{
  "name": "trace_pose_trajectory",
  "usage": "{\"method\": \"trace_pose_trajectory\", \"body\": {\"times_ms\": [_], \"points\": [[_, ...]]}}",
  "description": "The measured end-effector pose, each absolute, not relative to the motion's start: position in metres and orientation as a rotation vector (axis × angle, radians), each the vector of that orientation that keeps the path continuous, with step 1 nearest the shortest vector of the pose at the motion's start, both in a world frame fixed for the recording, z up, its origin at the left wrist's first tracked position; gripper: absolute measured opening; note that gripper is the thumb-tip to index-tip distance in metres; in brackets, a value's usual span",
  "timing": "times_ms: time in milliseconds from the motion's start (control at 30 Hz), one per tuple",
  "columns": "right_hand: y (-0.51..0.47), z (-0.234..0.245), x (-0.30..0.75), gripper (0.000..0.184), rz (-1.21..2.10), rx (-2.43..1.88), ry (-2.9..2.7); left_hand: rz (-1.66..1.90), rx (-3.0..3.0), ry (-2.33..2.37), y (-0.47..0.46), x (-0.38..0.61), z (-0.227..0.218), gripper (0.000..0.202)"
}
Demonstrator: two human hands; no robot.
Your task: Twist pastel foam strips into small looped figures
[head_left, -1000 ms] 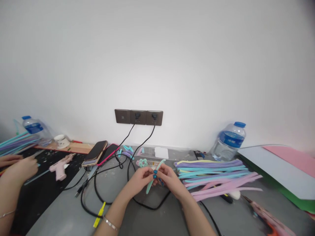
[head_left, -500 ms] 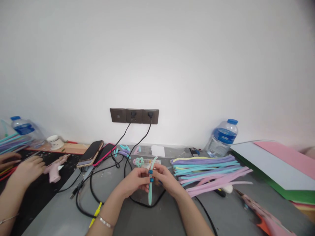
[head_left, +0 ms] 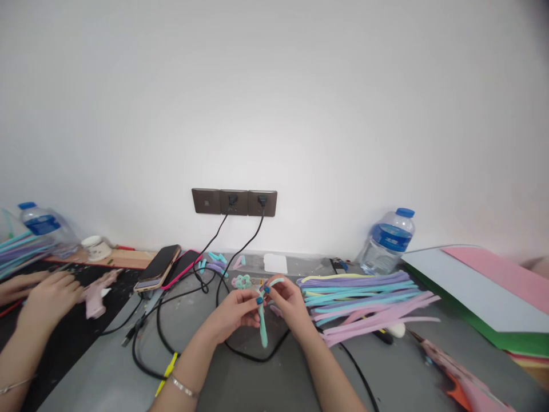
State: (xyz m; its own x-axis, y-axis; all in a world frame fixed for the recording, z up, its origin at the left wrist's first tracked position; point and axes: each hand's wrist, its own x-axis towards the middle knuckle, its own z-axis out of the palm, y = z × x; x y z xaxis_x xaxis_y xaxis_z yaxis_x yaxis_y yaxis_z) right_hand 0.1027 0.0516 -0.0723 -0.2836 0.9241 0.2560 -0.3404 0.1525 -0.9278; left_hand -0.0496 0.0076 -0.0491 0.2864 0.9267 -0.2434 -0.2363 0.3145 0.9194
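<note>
A mint-green pipe cleaner (head_left: 263, 329) is pinched between both hands over the grey table. My left hand (head_left: 238, 311) grips it near its middle with thumb and fingers, and a long part hangs below. My right hand (head_left: 286, 300) pinches the upper part, whose pale end curves over to the right above the fingers. Just behind my left hand lies a mint flower shape (head_left: 243, 281) made of looped pipe cleaner. Beside my right hand spreads a pile of pastel pipe cleaners (head_left: 360, 297).
Phones (head_left: 159, 267) and black cables (head_left: 159, 332) lie to the left. A water bottle (head_left: 388, 240), coloured sheets (head_left: 484, 286) and a pink glue gun (head_left: 461, 366) are at right. At far left, another person's hands (head_left: 51, 300) work near a second glue gun (head_left: 95, 294).
The pipe cleaner's upper end, upright before, now bends over to the right. My right hand has turned and moved slightly up and right. The other person's hands have shifted.
</note>
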Motion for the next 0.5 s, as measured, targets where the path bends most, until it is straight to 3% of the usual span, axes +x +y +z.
{"method": "trace_pose_trajectory", "body": {"times_ms": [233, 500], "points": [[0.048, -0.067, 0.103, 0.020, 1.323, -0.664, -1.257, 1.006, 0.853, 1.001, 0.010, -0.048, -0.048, 0.034], [0.041, -0.067, 0.100, 0.005, 1.100, -0.610, -1.485, 1.311, 0.748, 0.949, 0.016, -0.050, -0.048, 0.035]]}}
